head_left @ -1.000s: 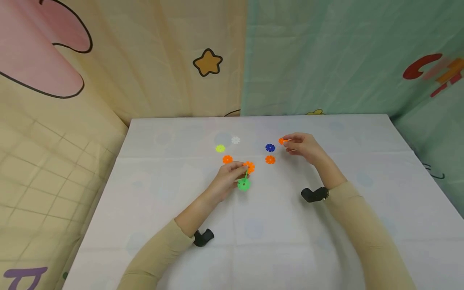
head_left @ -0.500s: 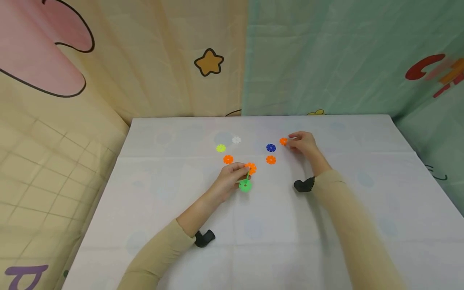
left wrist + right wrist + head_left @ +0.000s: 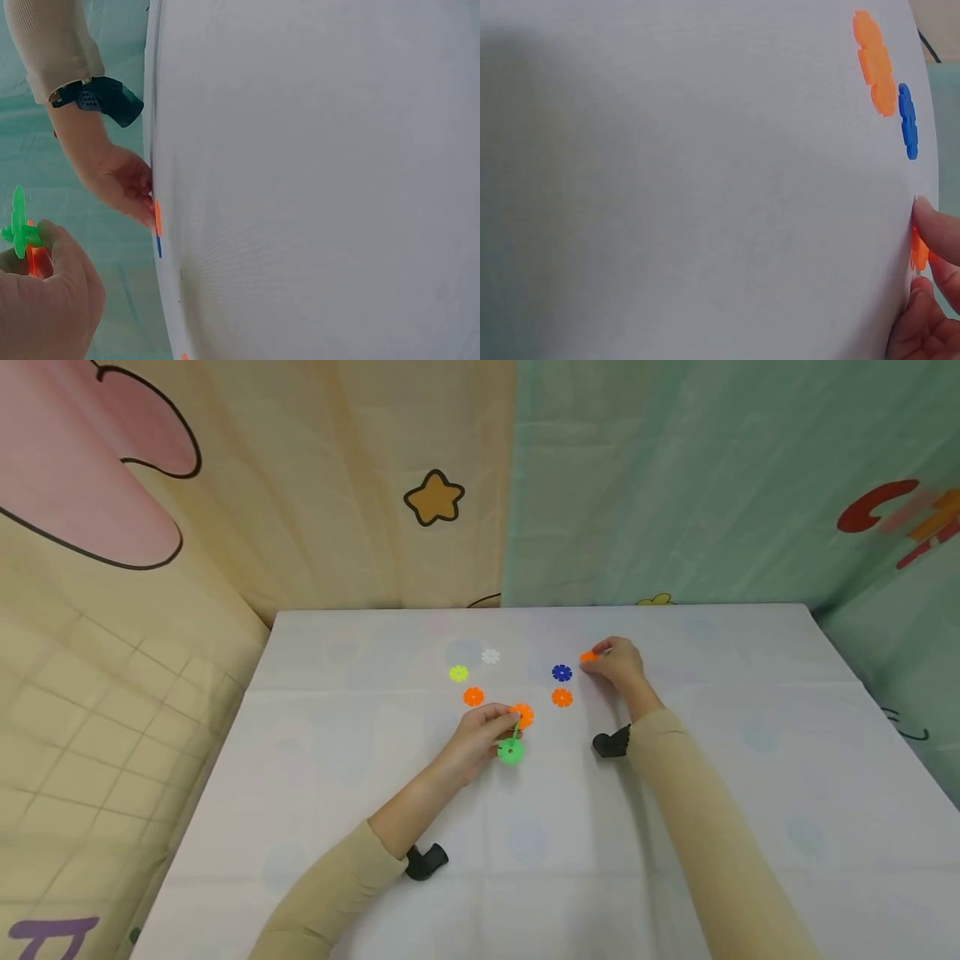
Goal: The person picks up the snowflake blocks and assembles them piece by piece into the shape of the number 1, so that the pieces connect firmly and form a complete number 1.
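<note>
My left hand pinches a small build of notched plastic snowflake discs, held above the white table. An orange disc forms its upper part and a green disc its lower part, with a thin green piece seen edge-on between them. At the back of the table, my right hand has thumb and fingers on either side of another orange disc, partly covered by them. Just left of that hand lie a blue disc and, nearer to me, a flat orange disc.
Beyond the left hand, an orange disc, a yellow-green disc and a white disc lie flat on the table. Printed curtains stand behind the table's back edge. Black wrist cameras stick out from both sleeves.
The right hand drew back slightly from the orange disc, then closed its fingers on it again, its forearm swinging left. The left hand keeps its hold on the build almost unmoved.
</note>
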{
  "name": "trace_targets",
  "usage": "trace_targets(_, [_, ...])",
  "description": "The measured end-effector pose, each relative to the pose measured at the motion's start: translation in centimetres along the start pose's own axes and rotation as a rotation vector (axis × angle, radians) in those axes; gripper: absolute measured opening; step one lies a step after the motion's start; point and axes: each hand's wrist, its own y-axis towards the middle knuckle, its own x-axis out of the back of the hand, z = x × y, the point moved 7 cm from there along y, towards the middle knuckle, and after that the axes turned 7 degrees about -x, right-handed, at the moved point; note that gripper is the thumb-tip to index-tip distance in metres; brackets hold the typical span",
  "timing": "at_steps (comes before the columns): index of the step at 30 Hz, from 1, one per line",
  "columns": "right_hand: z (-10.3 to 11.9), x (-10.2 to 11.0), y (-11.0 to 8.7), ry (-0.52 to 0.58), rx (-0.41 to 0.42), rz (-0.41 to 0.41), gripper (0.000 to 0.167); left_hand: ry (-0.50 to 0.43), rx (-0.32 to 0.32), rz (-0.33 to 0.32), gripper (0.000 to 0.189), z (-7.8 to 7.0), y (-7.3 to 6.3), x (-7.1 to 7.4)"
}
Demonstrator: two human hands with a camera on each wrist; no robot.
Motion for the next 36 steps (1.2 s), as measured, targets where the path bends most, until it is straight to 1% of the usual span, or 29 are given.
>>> trace_targets(5, [-0.2,0.1,0.0,0.025,0.012,0.006,0.040,-0.003,-0.014,0.001,0.017,-0.1,0.0,-0.2])
trace_targets(7, [-0.3,0.1,-0.1,0.034,0.021,0.011,0.040,-0.002,-0.008,-0.002,0.017,-0.1,-0.1,-0.2])
trace_targets(8, [-0.4,0.0,-0.2,0.045,0.018,0.018,0.039,0.001,-0.006,-0.002,0.017,-0.1,-0.1,-0.2])
trace_targets(10, [-0.5,-0.2,-0.4,0.104,0.016,0.050,0.038,0.006,-0.004,-0.003,0.018,-0.1,-0.2,-0.2])
trace_targets(13, [-0.3,-0.5,-0.9,0.213,0.019,0.115,0.039,0.009,-0.004,-0.005,0.018,-0.2,-0.2,-0.3])
trace_targets(15, [0.0,-0.8,-1.5,0.284,0.037,0.166,0.039,0.011,-0.006,-0.009,0.018,-0.2,-0.3,-0.3])
trace_targets(19, [0.9,-1.3,-2.8,0.350,0.088,0.252,0.039,0.012,-0.011,-0.018,0.016,-0.3,-0.3,-0.2])
trace_targets(22, [1.5,-1.9,-3.9,0.431,0.124,0.335,0.039,0.016,-0.012,-0.021,0.016,-0.3,-0.3,-0.2])
trace_targets(25, [2.0,-2.5,-5.1,0.489,0.163,0.405,0.038,0.022,-0.012,-0.022,0.018,-0.3,-0.3,-0.2])
trace_targets(28, [2.4,-3.0,-6.3,0.499,0.198,0.450,0.037,0.026,-0.011,-0.022,0.020,-0.1,-0.4,-0.1])
trace_targets(32, [2.6,-3.4,-7.6,0.485,0.228,0.477,0.031,0.032,-0.003,-0.023,0.023,0.1,-0.4,0.0])
trace_targets(36, [3.3,-3.9,-8.8,0.500,0.268,0.512,0.024,0.039,-0.007,-0.024,0.024,0.1,-0.4,0.1])
